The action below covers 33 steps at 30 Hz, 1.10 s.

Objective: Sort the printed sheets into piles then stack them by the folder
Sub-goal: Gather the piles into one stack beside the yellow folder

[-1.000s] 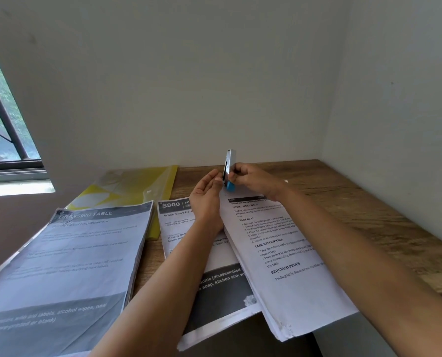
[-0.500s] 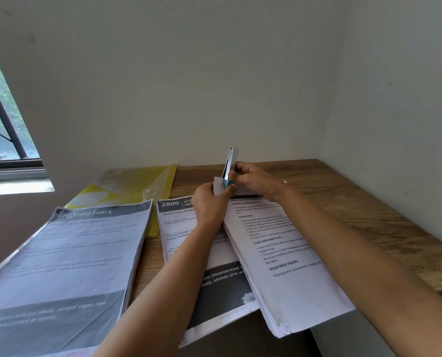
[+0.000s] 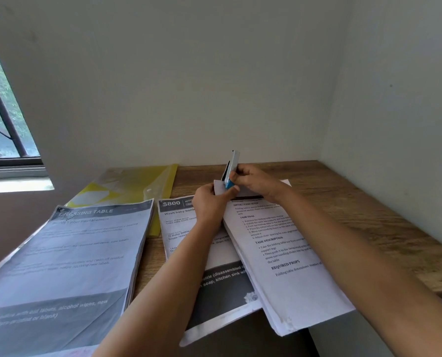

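Observation:
Three piles of printed sheets lie on the wooden desk (image 3: 356, 215): a thick "Dressing Table" pile (image 3: 68, 258) at the left, a "$800" pile (image 3: 189, 240) in the middle, and a tilted text pile (image 3: 284, 266) at the right. My left hand (image 3: 209, 204) pinches the lifted top-left corner of the right pile. My right hand (image 3: 256, 182) grips a small white and blue stapler (image 3: 230, 168), held upright at that same corner. A yellow plastic folder (image 3: 134, 184) lies at the back left, partly under the left pile.
White walls close the desk in at the back and the right. A barred window (image 3: 1, 124) sits at the left. The near ends of the middle and right piles overhang the desk's front edge. Bare wood shows at the right.
My left hand went from resting on the sheets to pinching and lifting the right pile's top corner against the stapler. The stapler stays upright in my right hand.

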Motion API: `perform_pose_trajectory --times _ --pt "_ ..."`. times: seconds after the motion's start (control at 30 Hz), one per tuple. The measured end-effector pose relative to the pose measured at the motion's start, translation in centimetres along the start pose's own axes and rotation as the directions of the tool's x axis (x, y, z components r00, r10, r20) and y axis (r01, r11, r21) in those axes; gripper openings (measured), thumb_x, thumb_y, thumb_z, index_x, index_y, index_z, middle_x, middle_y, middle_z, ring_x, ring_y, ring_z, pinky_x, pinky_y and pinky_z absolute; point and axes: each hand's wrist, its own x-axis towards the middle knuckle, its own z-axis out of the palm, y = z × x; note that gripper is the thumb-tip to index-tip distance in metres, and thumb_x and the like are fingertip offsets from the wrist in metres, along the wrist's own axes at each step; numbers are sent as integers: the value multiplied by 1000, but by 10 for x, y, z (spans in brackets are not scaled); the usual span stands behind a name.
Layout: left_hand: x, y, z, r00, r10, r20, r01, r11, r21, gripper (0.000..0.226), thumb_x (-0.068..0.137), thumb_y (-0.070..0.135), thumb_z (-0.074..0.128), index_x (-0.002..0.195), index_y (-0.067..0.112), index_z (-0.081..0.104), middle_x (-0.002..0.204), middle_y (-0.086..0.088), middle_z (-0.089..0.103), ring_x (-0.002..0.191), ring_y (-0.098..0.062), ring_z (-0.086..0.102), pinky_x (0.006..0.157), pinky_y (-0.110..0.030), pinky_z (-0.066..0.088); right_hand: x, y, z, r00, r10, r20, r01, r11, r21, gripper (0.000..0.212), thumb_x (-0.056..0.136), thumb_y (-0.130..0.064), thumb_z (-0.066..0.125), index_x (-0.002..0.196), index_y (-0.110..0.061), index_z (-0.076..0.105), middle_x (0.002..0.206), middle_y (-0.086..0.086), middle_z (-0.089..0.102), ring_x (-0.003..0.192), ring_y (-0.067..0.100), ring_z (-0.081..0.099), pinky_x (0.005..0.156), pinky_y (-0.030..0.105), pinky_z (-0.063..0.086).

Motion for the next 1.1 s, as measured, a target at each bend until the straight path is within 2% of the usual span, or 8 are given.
perform_pose_trajectory --times 0.1,0.2,0.3,0.37,0.47,0.7,0.87,1.1 --pt "-1 1 1 1000 -23 14 24 998 -54 23 76 22 81 88 7 68 81 -9 71 67 -21 69 59 -32 59 2 0 -4 997 0 -73 5 998 69 27 96 -22 52 121 -11 56 121 7 62 115 20 56 103 34 42" --pt "2 0 0 998 -63 -15 62 994 -87 8 84 15 72 81 14 65 84 -10 71 72 -24 70 64 -36 60 6 -5 -13 964 -13 -264 51 989 138 27 97 -18 50 122 -7 54 122 5 60 115 18 55 102 30 41" --pt "6 -3 1 995 -85 -47 81 994 -77 12 88 14 66 77 19 63 89 -10 71 79 -27 70 74 -44 60 6 -1 -32 872 -119 -474 45 985 -164 26 97 -20 51 119 -7 53 111 2 60 101 16 57 81 19 46" --pt "7 -3 1 994 -87 -72 83 994 -65 8 89 16 64 81 16 65 91 -10 71 79 -25 70 75 -43 60 5 13 -50 842 -209 -497 -51 887 -459 24 95 -21 55 113 -5 57 101 5 62 89 19 58 64 20 43" --pt "8 -4 3 992 -83 -96 79 996 -44 6 90 18 64 84 15 66 91 -8 71 80 -24 70 76 -42 60 4 42 -70 861 -190 -471 -230 681 -695 25 91 -23 57 109 -7 63 102 13 66 92 28 60 69 30 43" --pt "10 -6 4 989 -105 -100 101 994 -42 6 90 16 62 90 11 66 90 -7 70 74 -21 69 68 -37 60 -6 50 -80 865 -122 -487 -298 655 -694 21 88 -19 63 103 -6 71 96 14 69 90 26 62 74 32 47" --pt "12 -8 5 990 -98 -99 96 995 -24 7 89 18 63 87 13 66 91 -8 71 78 -23 69 73 -42 60 -7 49 -81 859 -97 -503 -336 635 -695 23 85 -15 67 106 -7 72 105 13 70 102 27 61 92 37 47" --pt "13 -9 5 990 -104 -91 102 995 -19 7 91 19 62 86 16 63 94 -8 70 80 -23 69 74 -40 60 -16 55 -78 841 -6 -541 -323 796 -512 23 87 -11 65 109 -7 71 113 10 67 105 22 60 87 26 45"
